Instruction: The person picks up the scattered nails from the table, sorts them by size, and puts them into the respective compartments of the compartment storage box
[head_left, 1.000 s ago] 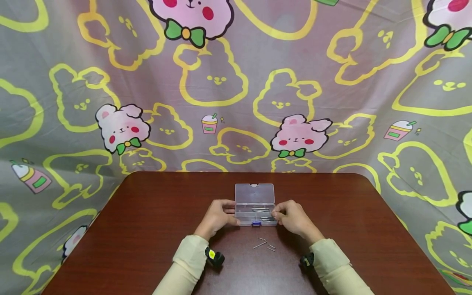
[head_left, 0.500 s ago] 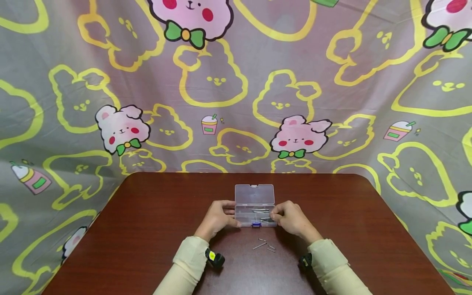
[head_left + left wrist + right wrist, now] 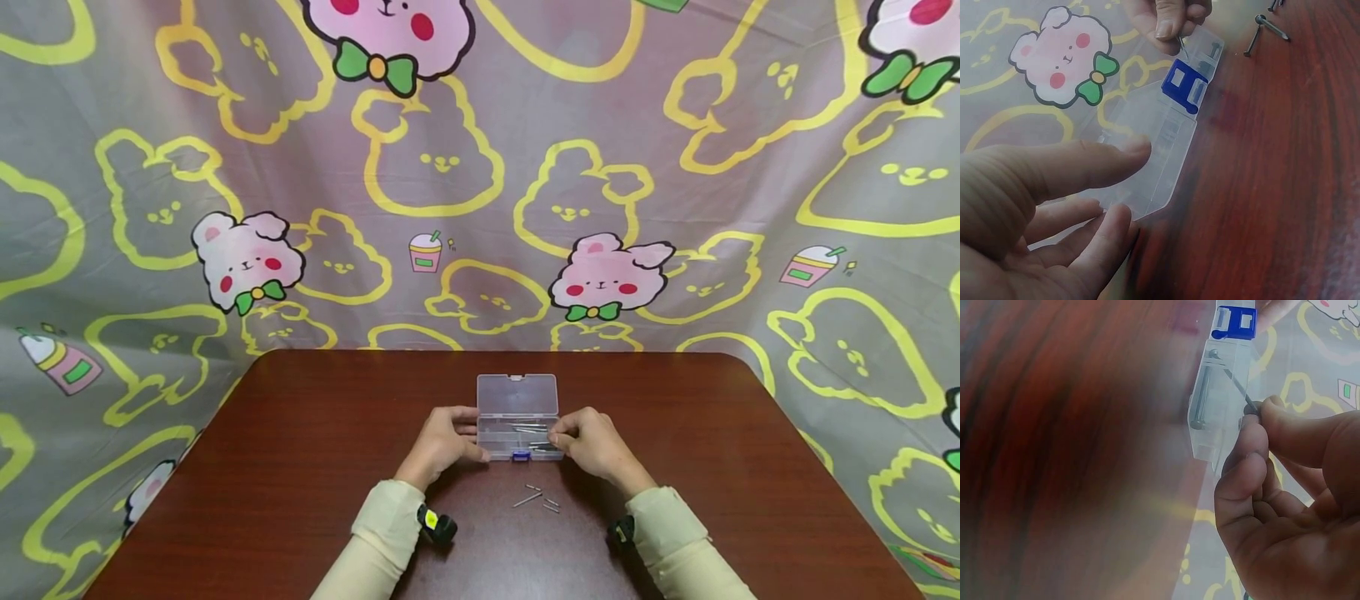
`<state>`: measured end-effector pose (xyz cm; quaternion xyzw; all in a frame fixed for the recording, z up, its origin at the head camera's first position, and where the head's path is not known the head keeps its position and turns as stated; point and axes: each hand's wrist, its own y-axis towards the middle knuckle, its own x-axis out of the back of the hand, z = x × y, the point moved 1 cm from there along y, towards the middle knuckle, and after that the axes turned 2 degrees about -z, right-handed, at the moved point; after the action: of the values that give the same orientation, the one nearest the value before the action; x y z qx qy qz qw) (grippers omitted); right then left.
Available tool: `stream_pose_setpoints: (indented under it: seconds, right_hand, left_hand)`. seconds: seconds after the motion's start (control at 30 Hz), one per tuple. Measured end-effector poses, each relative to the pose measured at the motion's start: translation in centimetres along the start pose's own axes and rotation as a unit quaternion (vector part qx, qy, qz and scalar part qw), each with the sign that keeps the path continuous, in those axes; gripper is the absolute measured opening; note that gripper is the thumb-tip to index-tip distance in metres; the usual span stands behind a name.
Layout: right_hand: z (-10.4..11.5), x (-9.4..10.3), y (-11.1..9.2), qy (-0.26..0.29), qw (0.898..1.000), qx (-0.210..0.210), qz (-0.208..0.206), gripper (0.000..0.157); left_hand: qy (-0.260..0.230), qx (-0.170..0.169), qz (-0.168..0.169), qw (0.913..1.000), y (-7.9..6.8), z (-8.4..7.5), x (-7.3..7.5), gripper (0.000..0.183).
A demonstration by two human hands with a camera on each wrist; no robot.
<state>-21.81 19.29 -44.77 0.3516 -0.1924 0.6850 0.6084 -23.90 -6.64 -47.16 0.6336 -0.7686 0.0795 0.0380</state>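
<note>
A clear plastic compartment box (image 3: 495, 448) stands with its lid raised and a blue latch (image 3: 521, 456) at the front. Thin metal nails lie in its compartments. My left hand (image 3: 442, 442) holds the box's left end, thumb at the front corner and fingers along the side. Over the right front compartment, my right hand (image 3: 596, 442) pinches a nail (image 3: 1235, 384) between thumb and index finger. That nail slants down into the compartment, above another nail (image 3: 1202, 397) lying there. In front of the box several loose nails (image 3: 528, 499) lie on the table.
The brown wooden table (image 3: 337, 417) extends around the box on all sides. Behind and beside it hangs a patterned cloth (image 3: 480, 167) with cartoon bears. Each wrist carries a small black camera, the left one (image 3: 437, 526) bearing a yellow mark.
The right hand has shifted slightly left over the box's right end. The left hand, the box and the loose nails stay where they were.
</note>
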Motion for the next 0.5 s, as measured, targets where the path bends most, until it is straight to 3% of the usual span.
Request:
stream_pose_setpoints:
  seconds: [0.5]
  right_hand:
    - [0.07,0.13,-0.52,0.026,0.999,-0.019,0.007,0.011]
  left_hand:
    - [0.000,-0.006,-0.003,1.0000,0.20,0.16,-0.16,0.076]
